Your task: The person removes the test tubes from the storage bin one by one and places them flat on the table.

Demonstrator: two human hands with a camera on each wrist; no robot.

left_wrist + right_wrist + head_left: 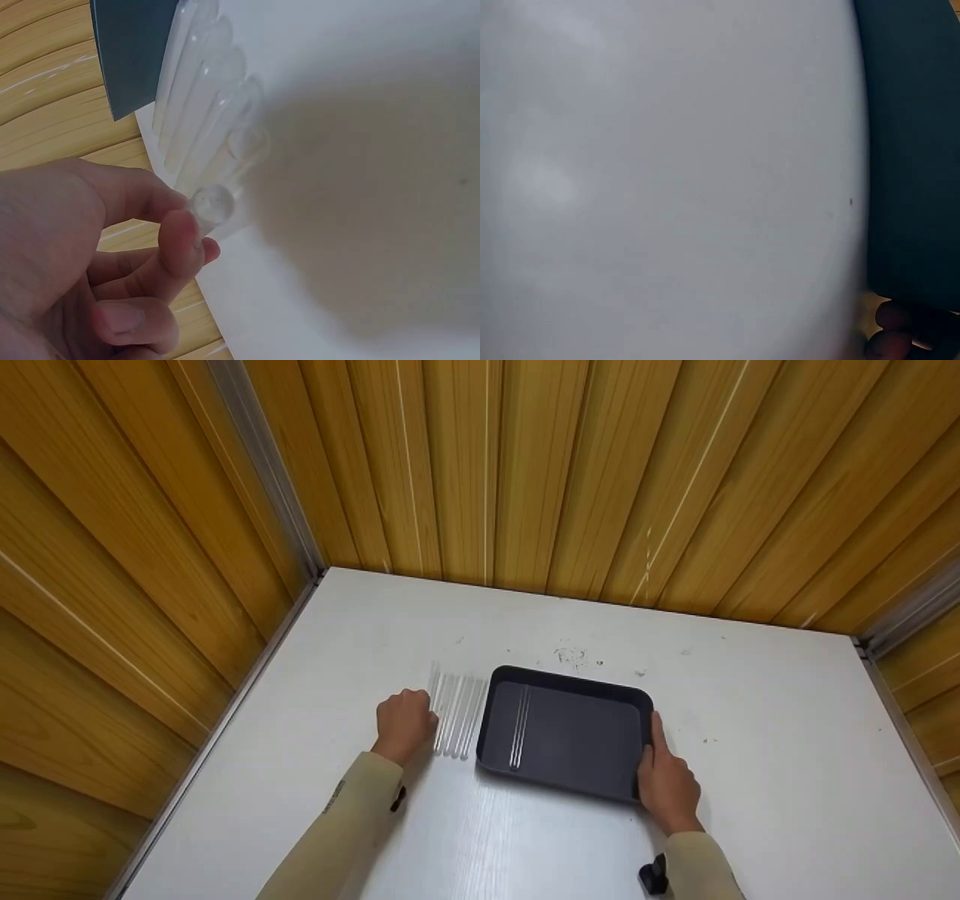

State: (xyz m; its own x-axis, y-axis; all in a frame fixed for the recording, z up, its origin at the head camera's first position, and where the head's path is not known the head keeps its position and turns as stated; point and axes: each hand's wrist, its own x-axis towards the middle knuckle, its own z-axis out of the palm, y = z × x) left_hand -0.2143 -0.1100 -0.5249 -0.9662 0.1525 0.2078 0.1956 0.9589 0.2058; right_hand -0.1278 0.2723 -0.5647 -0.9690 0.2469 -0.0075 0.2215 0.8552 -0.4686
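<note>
My left hand (pixel 406 725) pinches a clear glass test tube (pixel 214 204) between thumb and finger, its rounded end facing the left wrist camera. Beside that hand, several more test tubes (pixel 459 712) lie side by side on the white table, round ends toward me. To their right sits a dark grey rectangular tray (pixel 581 735). Near the tray's left wall, clear tubes (pixel 519 727) lie lengthwise on its floor. My right hand (pixel 670 789) holds the tray's right side, fingers along the outer wall. In the right wrist view only fingertips (pixel 894 341) show below the tray wall (pixel 915 150).
The white table (pixel 780 735) has small dark marks (pixel 571 655) behind the tray. Wood-look panels (pixel 525 472) rise along the back and both sides, with metal posts (pixel 266 457) at the corners. A black wrist device (pixel 654 876) is at my right cuff.
</note>
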